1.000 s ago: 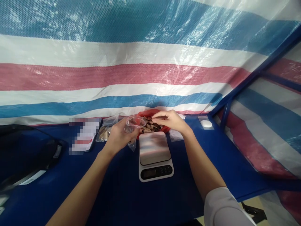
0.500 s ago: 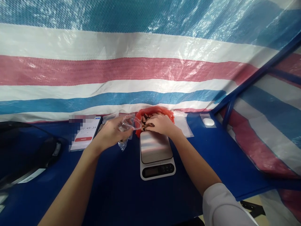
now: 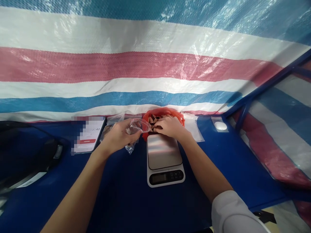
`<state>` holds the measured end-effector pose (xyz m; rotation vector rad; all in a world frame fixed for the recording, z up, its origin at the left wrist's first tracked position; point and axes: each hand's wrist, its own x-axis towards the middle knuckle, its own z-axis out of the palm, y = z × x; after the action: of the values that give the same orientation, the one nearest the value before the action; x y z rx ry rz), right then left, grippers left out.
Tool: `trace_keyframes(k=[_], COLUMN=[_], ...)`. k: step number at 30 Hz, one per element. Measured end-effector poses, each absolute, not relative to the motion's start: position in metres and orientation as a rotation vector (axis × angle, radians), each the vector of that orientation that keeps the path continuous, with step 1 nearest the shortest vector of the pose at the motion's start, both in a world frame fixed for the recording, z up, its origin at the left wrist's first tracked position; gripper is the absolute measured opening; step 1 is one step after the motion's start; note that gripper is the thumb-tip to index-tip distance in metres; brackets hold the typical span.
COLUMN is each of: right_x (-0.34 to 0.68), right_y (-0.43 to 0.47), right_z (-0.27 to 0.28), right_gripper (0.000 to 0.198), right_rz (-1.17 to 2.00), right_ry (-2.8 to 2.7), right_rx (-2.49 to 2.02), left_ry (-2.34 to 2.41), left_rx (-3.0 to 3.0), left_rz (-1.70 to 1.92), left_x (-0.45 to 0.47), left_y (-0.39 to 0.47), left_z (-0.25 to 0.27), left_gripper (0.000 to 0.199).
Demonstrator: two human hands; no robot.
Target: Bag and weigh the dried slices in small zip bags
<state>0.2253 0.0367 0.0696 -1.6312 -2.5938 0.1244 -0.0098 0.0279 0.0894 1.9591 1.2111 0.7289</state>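
My left hand (image 3: 119, 135) is closed around a clear plastic cup (image 3: 141, 125), tilted with its mouth toward a red plastic bag (image 3: 173, 112). The bag lies open and holds many small brown-and-black dried pieces (image 3: 152, 119). My right hand (image 3: 170, 127) reaches into the bag, its fingers curled down on the pieces; what lies under the fingers is partly hidden. Just in front of the bag stands a white kitchen scale (image 3: 164, 152) with a bare metal plate and a dark display. Under and behind my left hand lie clear plastic bags (image 3: 116, 119) with brownish contents.
A phone (image 3: 91, 134) showing a timer lies on the blue table (image 3: 126, 194) at left. A dark strap-like object (image 3: 48, 155) is beyond it. Clear flat bags (image 3: 194, 127) and a small bag with a white round object (image 3: 220, 126) lie at right. A striped tarp (image 3: 145, 66) hangs behind.
The view has shifted slightly, so the things on the table appear a little further right. My left hand keeps the cup beside the red bag, and my right hand stays among the pieces.
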Motion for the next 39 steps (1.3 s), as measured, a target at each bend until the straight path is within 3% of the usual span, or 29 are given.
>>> trace_keyframes(k=[19,32,39], right_x=[0.232,0.233,0.234], right_y=[0.041,0.042,0.044], right_z=[0.065,0.055,0.054], right_gripper=[0.031,0.019,0.026], right_rz=[0.13,0.052,0.121], right_ry=[-2.527,-2.604,-2.495], right_rx=[-1.608,-1.458,-1.489], left_ry=[1.292,1.255,1.265], left_rx=[2.18,2.206,2.18], left_rz=[0.748,0.785,0.793], left_x=[0.002,0.002,0.001], left_y=[0.029,0.031,0.032], left_z=[0.083,0.076,0.076], left_gripper=[0.036,0.036,0.036])
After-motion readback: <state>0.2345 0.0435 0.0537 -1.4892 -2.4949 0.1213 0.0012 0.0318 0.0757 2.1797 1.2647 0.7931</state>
